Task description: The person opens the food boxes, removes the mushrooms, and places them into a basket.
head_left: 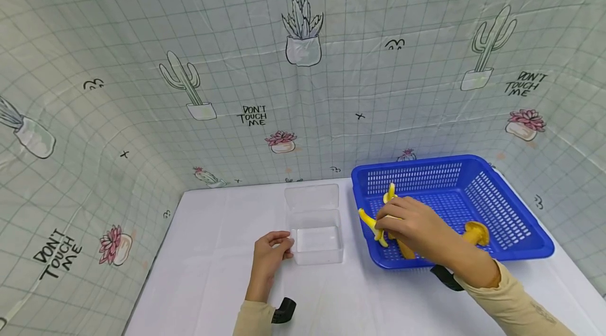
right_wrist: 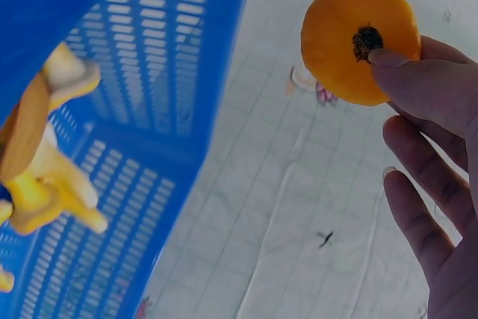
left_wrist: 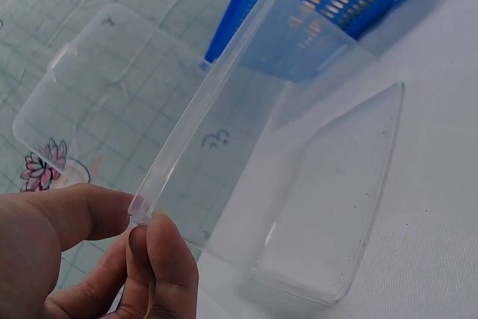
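In the left wrist view, my left hand pinches the rim of a clear plastic box between thumb and finger. The box stands on the table in the head view, its lid open at the back. My right hand is over the left end of the blue basket. Between its thumb and fingers it holds a round orange piece with a dark patch at the centre, seen in the right wrist view. Yellow banana-like pieces show beside the right hand in the head view.
A mushroom-shaped orange piece lies in the basket, towards the right. An orange-brown piece is partly hidden beneath the right hand. A white cloth covers the table, and a printed curtain hangs behind it.
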Available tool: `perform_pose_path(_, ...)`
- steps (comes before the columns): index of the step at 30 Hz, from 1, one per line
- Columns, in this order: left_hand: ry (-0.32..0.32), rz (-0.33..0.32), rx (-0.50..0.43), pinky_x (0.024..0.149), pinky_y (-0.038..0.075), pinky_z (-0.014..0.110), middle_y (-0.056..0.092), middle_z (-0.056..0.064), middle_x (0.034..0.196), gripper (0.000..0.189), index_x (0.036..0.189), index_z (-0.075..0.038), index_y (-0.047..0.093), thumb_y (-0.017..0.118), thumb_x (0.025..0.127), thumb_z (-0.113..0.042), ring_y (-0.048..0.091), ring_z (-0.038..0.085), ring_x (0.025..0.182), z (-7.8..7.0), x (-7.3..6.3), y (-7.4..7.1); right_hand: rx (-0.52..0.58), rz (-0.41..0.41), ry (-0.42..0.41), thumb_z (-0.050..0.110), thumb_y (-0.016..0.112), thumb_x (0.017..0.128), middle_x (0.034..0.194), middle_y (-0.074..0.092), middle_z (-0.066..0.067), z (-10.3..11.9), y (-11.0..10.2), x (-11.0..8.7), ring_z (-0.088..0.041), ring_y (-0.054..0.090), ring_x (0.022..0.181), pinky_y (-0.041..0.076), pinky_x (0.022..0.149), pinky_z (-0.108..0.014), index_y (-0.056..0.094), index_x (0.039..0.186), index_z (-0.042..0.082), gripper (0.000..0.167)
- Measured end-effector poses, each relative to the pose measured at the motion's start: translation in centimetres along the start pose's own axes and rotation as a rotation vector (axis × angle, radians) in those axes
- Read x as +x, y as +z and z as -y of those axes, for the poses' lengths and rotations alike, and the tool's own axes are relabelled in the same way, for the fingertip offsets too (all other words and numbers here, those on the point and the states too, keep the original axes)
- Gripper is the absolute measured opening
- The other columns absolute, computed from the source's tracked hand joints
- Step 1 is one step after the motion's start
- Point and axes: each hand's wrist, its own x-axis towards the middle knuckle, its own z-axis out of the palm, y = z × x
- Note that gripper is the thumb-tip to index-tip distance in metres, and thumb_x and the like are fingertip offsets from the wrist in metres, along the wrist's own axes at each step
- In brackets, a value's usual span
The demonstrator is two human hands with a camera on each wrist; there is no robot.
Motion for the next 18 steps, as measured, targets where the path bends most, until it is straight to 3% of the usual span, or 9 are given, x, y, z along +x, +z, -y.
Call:
perform_pose_path(3,-0.003,0.003,0.002,0.057,0.055,0.018,0.068,0.007,0.089,0.029,0.117,0.017,0.067,0.072,0.091,0.005,0.059,0.008,0.06,0.2,0.1,0.0,-0.003,-0.032,0.012,0.038,0.032,0.114,0.098,0.072,0.002,-0.5,-0.2,-0.7,-0.021,0.068,0.091,0.062,0.076,-0.041,0.076,0.094,0.014,0.054)
perform_pose_path(18,-0.006,0.012,-0.014,0.057,0.056,0.018,0.067,0.007,0.088,0.029,0.117,0.018,0.066,0.072,0.092,0.006,0.059,0.008,0.06,-0.2,-0.1,0.0,-0.075,-0.058,0.134,0.044,0.031,0.115,0.095,0.072,0.002,-2.3,-1.4,-4.4,-0.021,0.068,0.087,0.058,0.073,-0.039,0.078,0.091,0.013,0.061)
